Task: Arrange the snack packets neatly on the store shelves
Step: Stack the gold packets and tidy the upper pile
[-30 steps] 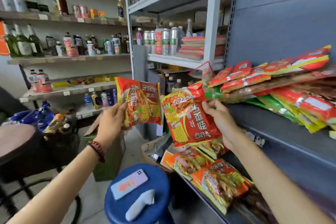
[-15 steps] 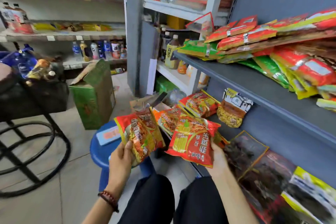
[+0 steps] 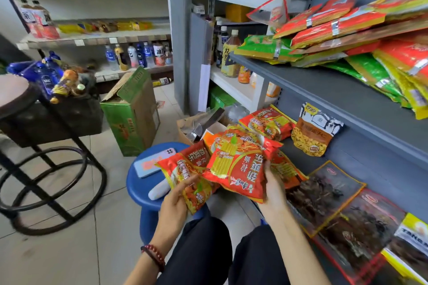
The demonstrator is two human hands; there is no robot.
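Head view: grey shelf [image 3: 312,81] at right, bearing heaped packets [image 3: 347,30]; tiled floor [image 3: 58,257] lower left; blue stool [image 3: 141,192] centre; green carton [image 3: 125,127] beyond. Centre frame, our left hand [image 3: 176,201] grips one red snack packet [image 3: 185,173], our right hand [image 3: 273,190] a second red packet [image 3: 240,169].

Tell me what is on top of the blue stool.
On the blue stool lie a phone and a small white object. The snack packet in the left hand covers the rest of the seat.
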